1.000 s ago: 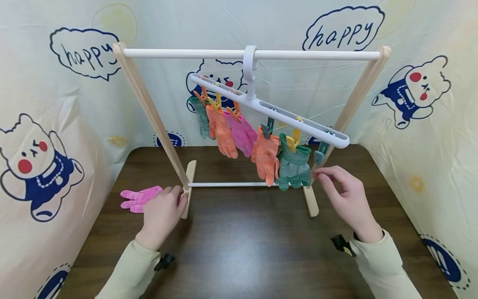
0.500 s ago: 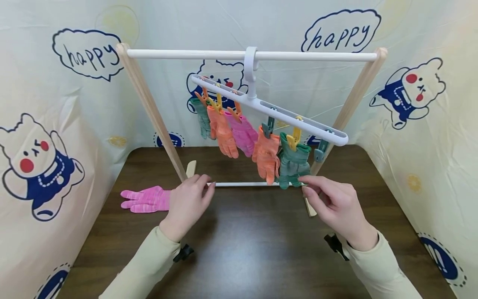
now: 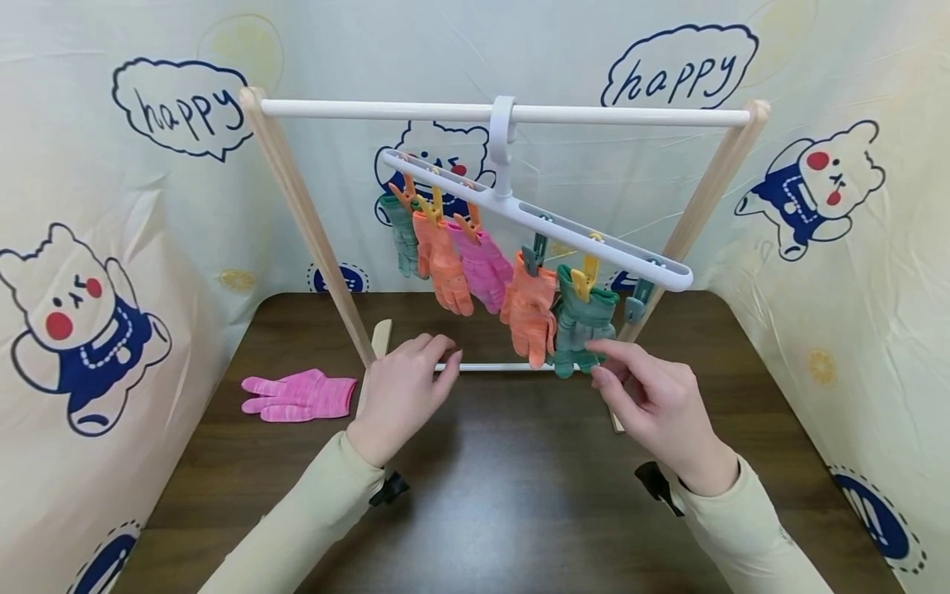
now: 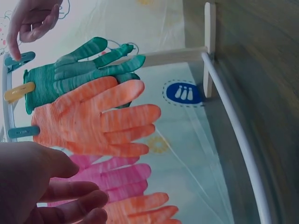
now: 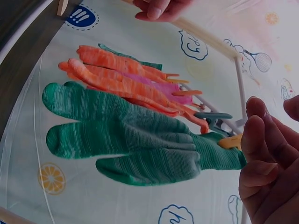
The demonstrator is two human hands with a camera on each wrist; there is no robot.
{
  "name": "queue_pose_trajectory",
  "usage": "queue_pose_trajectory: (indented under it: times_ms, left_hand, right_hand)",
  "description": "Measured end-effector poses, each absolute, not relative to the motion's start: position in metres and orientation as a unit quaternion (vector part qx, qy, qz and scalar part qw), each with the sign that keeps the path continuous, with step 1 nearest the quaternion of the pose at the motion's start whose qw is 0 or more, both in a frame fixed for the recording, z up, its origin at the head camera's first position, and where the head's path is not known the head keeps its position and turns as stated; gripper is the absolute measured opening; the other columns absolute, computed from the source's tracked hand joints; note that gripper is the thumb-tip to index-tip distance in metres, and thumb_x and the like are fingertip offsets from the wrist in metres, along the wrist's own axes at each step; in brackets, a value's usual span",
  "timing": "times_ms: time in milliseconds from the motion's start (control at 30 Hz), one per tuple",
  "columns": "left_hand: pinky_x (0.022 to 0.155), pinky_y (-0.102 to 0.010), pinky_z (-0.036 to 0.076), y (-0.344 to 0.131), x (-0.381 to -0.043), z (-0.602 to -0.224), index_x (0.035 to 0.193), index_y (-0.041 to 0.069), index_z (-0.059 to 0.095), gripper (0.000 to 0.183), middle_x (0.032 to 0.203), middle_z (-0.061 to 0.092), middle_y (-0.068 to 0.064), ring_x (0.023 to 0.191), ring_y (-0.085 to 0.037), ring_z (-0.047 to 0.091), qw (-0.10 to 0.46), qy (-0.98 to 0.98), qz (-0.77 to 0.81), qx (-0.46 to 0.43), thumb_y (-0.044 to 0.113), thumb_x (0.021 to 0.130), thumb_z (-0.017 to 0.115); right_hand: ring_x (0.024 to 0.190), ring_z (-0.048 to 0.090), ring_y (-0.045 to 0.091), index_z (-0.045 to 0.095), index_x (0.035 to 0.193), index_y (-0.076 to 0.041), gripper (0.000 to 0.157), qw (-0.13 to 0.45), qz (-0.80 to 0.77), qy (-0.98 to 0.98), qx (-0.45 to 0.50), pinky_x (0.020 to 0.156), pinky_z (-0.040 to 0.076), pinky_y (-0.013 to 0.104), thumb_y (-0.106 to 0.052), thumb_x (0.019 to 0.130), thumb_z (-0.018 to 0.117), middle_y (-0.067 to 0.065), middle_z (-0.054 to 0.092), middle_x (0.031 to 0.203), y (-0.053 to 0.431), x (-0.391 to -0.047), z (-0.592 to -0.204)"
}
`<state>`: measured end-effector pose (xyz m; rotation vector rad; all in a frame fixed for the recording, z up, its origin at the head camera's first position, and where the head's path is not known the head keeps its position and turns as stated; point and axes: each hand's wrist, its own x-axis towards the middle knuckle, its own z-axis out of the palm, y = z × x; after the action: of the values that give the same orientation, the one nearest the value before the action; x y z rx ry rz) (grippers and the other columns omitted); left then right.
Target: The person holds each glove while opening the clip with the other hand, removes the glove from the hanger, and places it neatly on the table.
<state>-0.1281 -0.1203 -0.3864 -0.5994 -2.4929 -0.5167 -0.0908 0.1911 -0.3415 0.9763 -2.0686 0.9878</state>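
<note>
On the white hanger (image 3: 609,247) several knit gloves hang from clothespins. Toward its right end are a green glove (image 3: 582,318) under a yellow clothespin (image 3: 582,285) and an orange glove (image 3: 529,318). A pink glove (image 3: 484,272) hangs further left. My right hand (image 3: 656,404), fingers loosely curled and holding nothing, overlaps the green glove's fingers in the head view; the right wrist view shows a gap between them. At the right end a teal clothespin (image 3: 636,304) holds no glove. My left hand (image 3: 404,392), relaxed, is over the rack's left foot. Beside it a pink glove (image 3: 300,396) lies flat.
The hanger hooks over the white top rod (image 3: 631,115) of a wooden rack. Its slanted left post (image 3: 308,214) and right post (image 3: 705,194) stand on the dark table (image 3: 490,487). A thin lower rod (image 3: 490,367) joins the feet. Printed cloth surrounds the table.
My left hand has moved right, away from the flat pink glove, uncovering its cuff. The right hand has shifted left from below the teal clothespin to in front of the green glove.
</note>
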Motion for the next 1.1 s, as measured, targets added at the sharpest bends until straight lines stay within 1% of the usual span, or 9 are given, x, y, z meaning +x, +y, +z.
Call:
queue_pose_trajectory:
  times_ms: [100,233,333,433,633,733,867,967,1100]
  left_hand:
    - [0.053,-0.038,0.054,-0.112,-0.130,-0.384,0.099,0.011,0.075,0.013,0.082,0.071,-0.002,0.070,-0.021,0.068,0.266,-0.915,-0.196,-0.230,0.023,0.098,0.072]
    - [0.050,-0.038,0.052,-0.101,-0.132,-0.381,0.097,0.012,0.075,0.012,0.080,0.069,-0.001,0.067,-0.021,0.066,0.280,-0.907,-0.198,-0.243,0.023,0.098,0.071]
    - [0.046,-0.035,0.049,-0.093,-0.132,-0.377,0.098,0.013,0.076,0.013,0.079,0.068,0.000,0.064,-0.018,0.064,0.285,-0.902,-0.201,-0.253,0.024,0.099,0.070]
    - [0.045,-0.033,0.047,-0.085,-0.134,-0.374,0.099,0.014,0.076,0.012,0.078,0.067,0.001,0.064,-0.016,0.063,0.288,-0.897,-0.207,-0.263,0.024,0.099,0.070]
    - [0.047,-0.030,0.047,-0.071,-0.137,-0.366,0.101,0.012,0.076,0.011,0.079,0.067,-0.001,0.064,-0.016,0.063,0.296,-0.885,-0.219,-0.285,0.021,0.098,0.070]
    - [0.048,-0.029,0.049,-0.065,-0.138,-0.362,0.103,0.010,0.076,0.014,0.080,0.068,-0.002,0.064,-0.017,0.065,0.299,-0.880,-0.220,-0.296,0.022,0.098,0.071]
    - [0.047,-0.028,0.047,-0.060,-0.139,-0.359,0.103,0.010,0.075,0.014,0.079,0.066,-0.002,0.060,-0.016,0.060,0.298,-0.877,-0.228,-0.302,0.022,0.096,0.073]
    - [0.047,-0.028,0.045,-0.059,-0.140,-0.358,0.105,0.010,0.075,0.014,0.080,0.067,-0.003,0.058,-0.015,0.058,0.296,-0.877,-0.231,-0.300,0.021,0.095,0.075]
    - [0.047,-0.027,0.046,-0.059,-0.140,-0.358,0.107,0.011,0.076,0.016,0.083,0.070,-0.003,0.060,-0.015,0.060,0.286,-0.883,-0.226,-0.296,0.022,0.096,0.073]
  right_hand:
    - [0.052,0.041,-0.001,0.069,0.121,0.000,0.043,0.317,0.382,-0.787,0.366,0.049,0.033,0.012,-0.039,0.107,0.059,-0.003,0.069,0.079,0.189,-0.091,-0.341]
    - [0.052,0.041,0.001,0.064,0.125,0.003,0.046,0.320,0.380,-0.795,0.348,0.049,0.033,0.013,-0.039,0.107,0.058,-0.002,0.069,0.077,0.185,-0.091,-0.340]
    - [0.054,0.043,0.004,0.061,0.128,0.004,0.050,0.329,0.373,-0.802,0.331,0.049,0.033,0.015,-0.041,0.107,0.056,-0.001,0.068,0.075,0.181,-0.091,-0.338]
    - [0.056,0.047,0.006,0.057,0.132,0.005,0.053,0.338,0.367,-0.804,0.324,0.050,0.035,0.016,-0.042,0.107,0.056,0.001,0.069,0.077,0.176,-0.092,-0.337]
    - [0.059,0.054,0.008,0.040,0.147,0.009,0.065,0.333,0.346,-0.812,0.331,0.051,0.041,0.017,-0.041,0.108,0.055,0.007,0.072,0.086,0.169,-0.098,-0.342]
    - [0.059,0.053,0.008,0.031,0.153,0.010,0.071,0.330,0.342,-0.816,0.328,0.051,0.043,0.017,-0.041,0.108,0.052,0.009,0.072,0.088,0.166,-0.100,-0.345]
    - [0.059,0.051,0.008,0.018,0.160,0.009,0.076,0.319,0.352,-0.822,0.314,0.054,0.043,0.018,-0.039,0.110,0.050,0.010,0.073,0.091,0.161,-0.102,-0.346]
    - [0.059,0.050,0.007,0.007,0.163,0.005,0.081,0.293,0.372,-0.828,0.298,0.056,0.044,0.018,-0.027,0.108,0.057,0.010,0.072,0.094,0.158,-0.102,-0.344]
    - [0.054,0.052,0.004,-0.003,0.167,-0.006,0.096,0.226,0.432,-0.831,0.268,0.053,0.047,0.019,-0.002,0.100,0.066,0.008,0.072,0.095,0.154,-0.101,-0.337]
